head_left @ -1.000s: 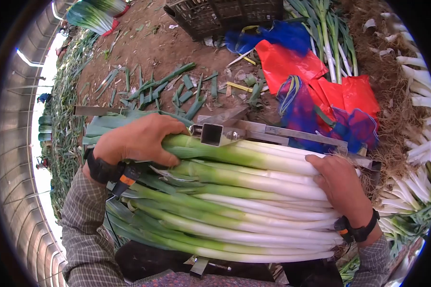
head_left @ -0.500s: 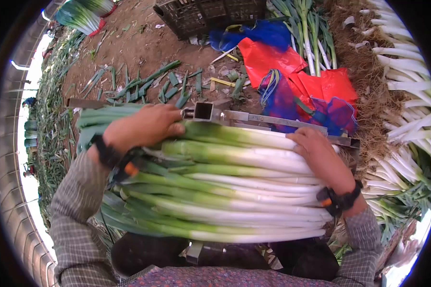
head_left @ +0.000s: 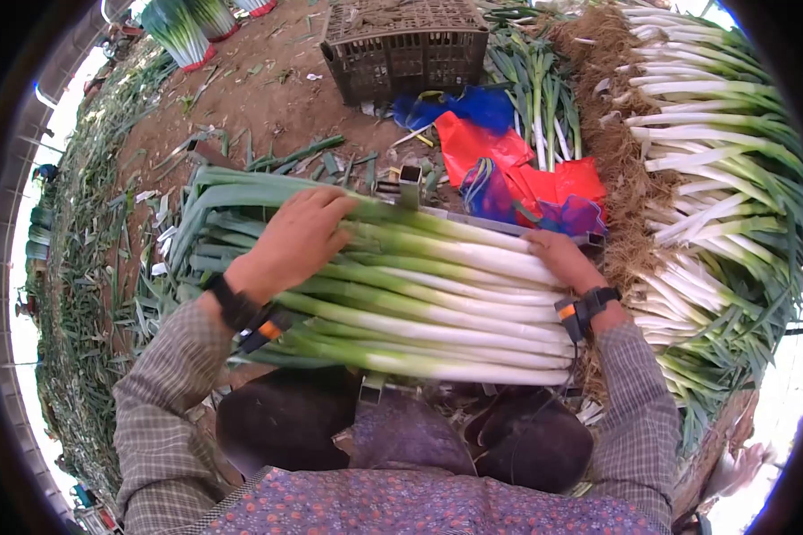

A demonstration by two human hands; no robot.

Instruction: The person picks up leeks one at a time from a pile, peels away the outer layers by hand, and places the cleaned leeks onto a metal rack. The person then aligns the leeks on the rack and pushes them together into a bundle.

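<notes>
A wide pile of green onions (head_left: 428, 285) lies across a metal frame (head_left: 409, 187) in front of my knees, white ends to the right and green leaves to the left. My left hand (head_left: 299, 241) rests on its far edge where green meets white, fingers and thumb closed around the topmost stalks. At the far right corner, my right hand (head_left: 564, 260) curls its fingers over the white root ends; the fingertips are partly hidden. Both wrists carry black straps with small orange-marked devices.
Rows of green onions (head_left: 705, 160) with roots lie along the right. Beyond the frame are red plastic sheeting (head_left: 486, 152), blue netting (head_left: 473, 109), a dark plastic crate (head_left: 403, 53) and loose onions (head_left: 540, 89). Tied bundles (head_left: 177, 31) stand far left; leaf scraps (head_left: 89, 294) cover the ground.
The view has shifted, showing more of the crate and the rows at right. Both hands remain on the far edge of the pile; my left hand is slightly more raised and angled over the stalks.
</notes>
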